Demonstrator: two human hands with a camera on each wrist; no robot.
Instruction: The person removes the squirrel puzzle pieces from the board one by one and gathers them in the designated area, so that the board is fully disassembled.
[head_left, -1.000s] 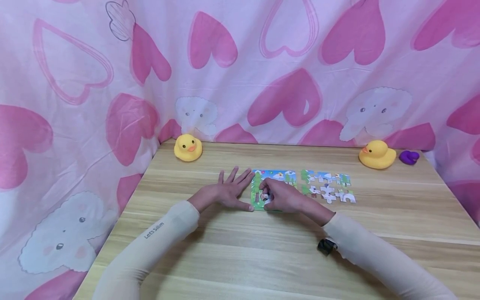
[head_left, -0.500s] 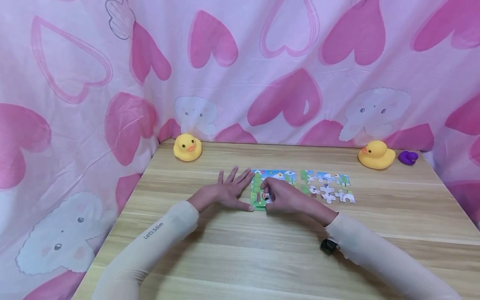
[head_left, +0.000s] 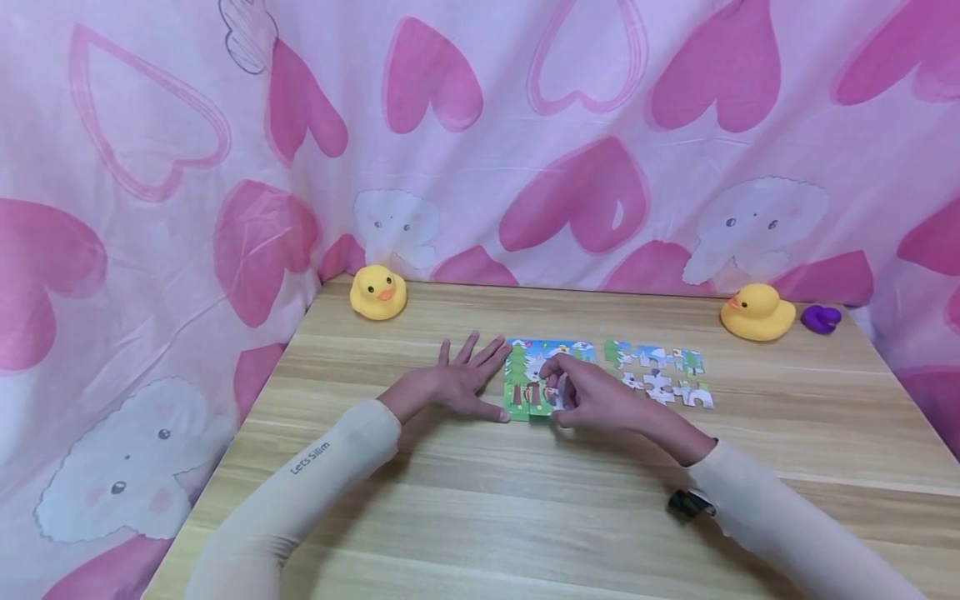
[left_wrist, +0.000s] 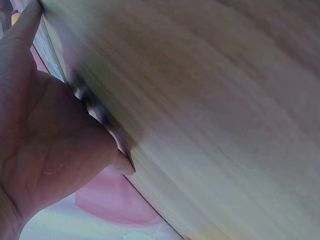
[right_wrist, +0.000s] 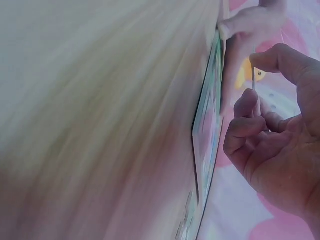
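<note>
A jigsaw puzzle board (head_left: 517, 367) with a forest picture lies mid-table. Spread flat at its left side is my left hand (head_left: 463, 385), its fingertips and thumb tip at the board's edge. My right hand (head_left: 600, 398) is over the board's right part and pinches a puzzle piece (right_wrist: 253, 77) between thumb and fingers. In the right wrist view that piece appears edge-on, apart from the board. My right hand hides part of the board's lower right. Loose puzzle pieces (head_left: 658, 387) lie in two rows to the right of the board.
A yellow rubber duck (head_left: 378, 292) sits at the back left of the wooden table (head_left: 465, 500). Another yellow duck (head_left: 757, 312) and a small purple duck (head_left: 821, 318) are at the back right. A pink heart-print curtain (head_left: 480, 192) hangs behind.
My right hand has moved right and lifted a little, with a puzzle piece in its fingers. More of the board's lower left picture shows. The left hand stays in place.
</note>
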